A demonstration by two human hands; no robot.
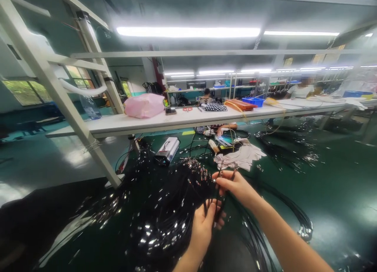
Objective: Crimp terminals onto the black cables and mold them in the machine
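Observation:
Both hands are over a dark green work surface [332, 177], close together. My left hand [204, 221] is closed round several thin black cables, its thumb pressed on top. Just above and to the right, my right hand [235, 185] pinches the upper part of black cables, whose metal-tipped ends stick up past the fingers. A big heap of black cables [165, 201] with shiny metal ends lies to the left of the hands. More black cables [253, 232] run in a loose bundle beneath my right forearm. Where each held cable leads is hard to make out.
A white shelf [176, 120] crosses above the surface, with a pink bag [144, 105] and a blue bin [253, 102] on it. Below are a silver-and-black box [167, 150] and white cloth gloves [241, 156]. Across the table, another person's hand [225, 129] shows under the shelf.

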